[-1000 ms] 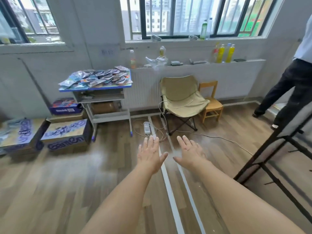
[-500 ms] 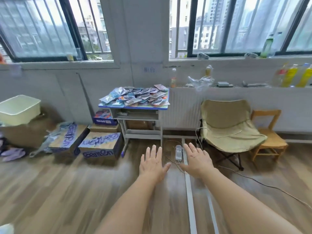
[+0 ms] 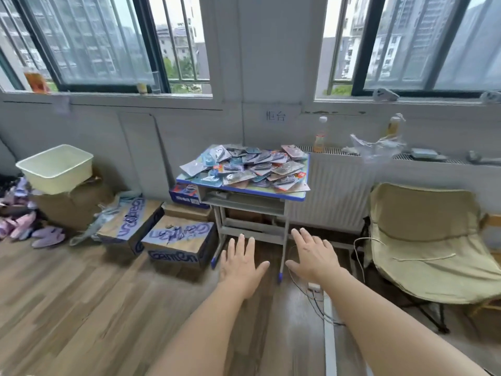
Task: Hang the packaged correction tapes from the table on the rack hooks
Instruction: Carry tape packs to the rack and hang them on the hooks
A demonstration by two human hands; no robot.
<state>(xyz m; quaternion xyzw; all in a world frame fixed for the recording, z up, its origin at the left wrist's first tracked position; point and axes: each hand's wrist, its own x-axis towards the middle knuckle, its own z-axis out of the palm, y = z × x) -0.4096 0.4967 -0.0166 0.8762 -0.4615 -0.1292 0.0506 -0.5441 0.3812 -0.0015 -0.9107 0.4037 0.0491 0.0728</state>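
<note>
Head view: the left hand (image 3: 240, 263) and right hand (image 3: 311, 255) reach forward with fingers straight and spread, side by side, holding nothing; ahead, well apart from them, the packaged correction tapes (image 3: 248, 166) lie in a loose overlapping heap on the blue-edged table (image 3: 294, 196); no rack shows. They look light, flat and stiff-carded, probably slick-fronted and prone to slide; I would pinch one by its card edge near the hang hole.

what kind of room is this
Probably a makeshift stockroom or workroom: taped brown cardboard boxes on the wood floor, a small blue-edged desk heaped with packaged correction tapes, a beige folding chair.
</note>
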